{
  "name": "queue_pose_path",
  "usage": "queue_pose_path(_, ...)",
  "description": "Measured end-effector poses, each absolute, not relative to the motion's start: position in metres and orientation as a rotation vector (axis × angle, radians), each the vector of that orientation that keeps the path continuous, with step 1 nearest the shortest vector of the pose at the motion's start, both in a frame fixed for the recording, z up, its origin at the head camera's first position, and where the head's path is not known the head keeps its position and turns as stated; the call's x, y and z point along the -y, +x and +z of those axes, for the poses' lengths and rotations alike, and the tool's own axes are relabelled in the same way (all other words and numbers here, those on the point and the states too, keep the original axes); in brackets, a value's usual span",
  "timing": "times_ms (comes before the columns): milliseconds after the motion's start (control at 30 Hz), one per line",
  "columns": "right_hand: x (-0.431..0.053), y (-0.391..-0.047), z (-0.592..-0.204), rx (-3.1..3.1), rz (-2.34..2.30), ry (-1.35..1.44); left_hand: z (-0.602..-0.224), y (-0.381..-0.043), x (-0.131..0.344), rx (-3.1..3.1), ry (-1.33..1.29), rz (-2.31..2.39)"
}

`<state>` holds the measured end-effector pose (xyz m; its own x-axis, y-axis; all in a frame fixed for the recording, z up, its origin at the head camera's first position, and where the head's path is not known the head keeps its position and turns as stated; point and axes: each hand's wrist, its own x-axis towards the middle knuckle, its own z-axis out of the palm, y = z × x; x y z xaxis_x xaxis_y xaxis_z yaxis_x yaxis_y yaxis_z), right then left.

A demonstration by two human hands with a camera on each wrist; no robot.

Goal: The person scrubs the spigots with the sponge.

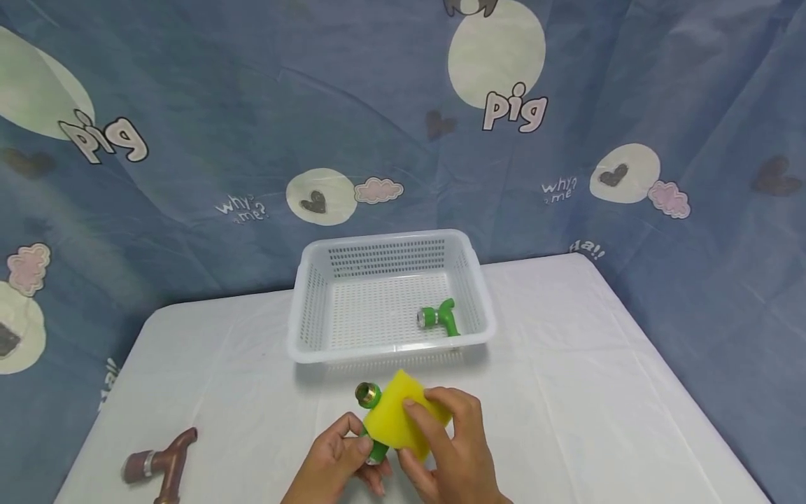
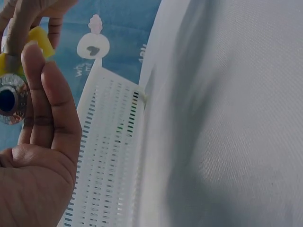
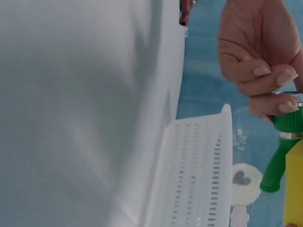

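Observation:
My left hand point(image 1: 340, 451) grips a green tap point(image 1: 380, 451) at its lower end, above the table's near side. The tap's threaded brass mouth shows at the upper left. A yellow sponge point(image 1: 397, 416) lies over the tap's middle and hides it. With its fingertips, my right hand point(image 1: 460, 448) holds that sponge against the tap. The right wrist view shows the tap's curved green arm point(image 3: 275, 168) beside the sponge point(image 3: 294, 187), with left fingers curled at its ribbed collar. In the left wrist view, the tap's clear, round end point(image 2: 12, 101) appears beside the left fingers.
Behind the hands stands a white perforated basket point(image 1: 393, 348) with a second green tap point(image 1: 446, 318) in its right part. A brown tap point(image 1: 166, 462) lies at the left on the white-covered table point(image 1: 604, 392). Blue printed cloth point(image 1: 390, 126) hangs behind the table.

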<state>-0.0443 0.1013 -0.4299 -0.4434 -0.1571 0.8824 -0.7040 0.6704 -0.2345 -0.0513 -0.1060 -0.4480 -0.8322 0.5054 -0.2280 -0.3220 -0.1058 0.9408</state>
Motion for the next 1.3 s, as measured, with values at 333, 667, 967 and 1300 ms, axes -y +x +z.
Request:
queue_pose_path(333,-0.116,-0.046,-0.458,2.175,0.718,0.593,-0.448,-0.055,0.113,-1.614,0.212,1.974)
queue_pose_path(667,-0.121,-0.047,-0.456,2.144,0.798,0.579,-0.452,-0.057,0.118,-1.525,0.386,2.020)
queue_pose_path(967,-0.103,-0.044,-0.439,1.979,0.734,0.797,-0.452,-0.055,0.117,-1.349,0.381,2.026)
queue_pose_path(1300,-0.123,-0.047,-0.458,2.045,0.682,0.668,-0.449,-0.055,0.117,-1.387,0.282,1.988)
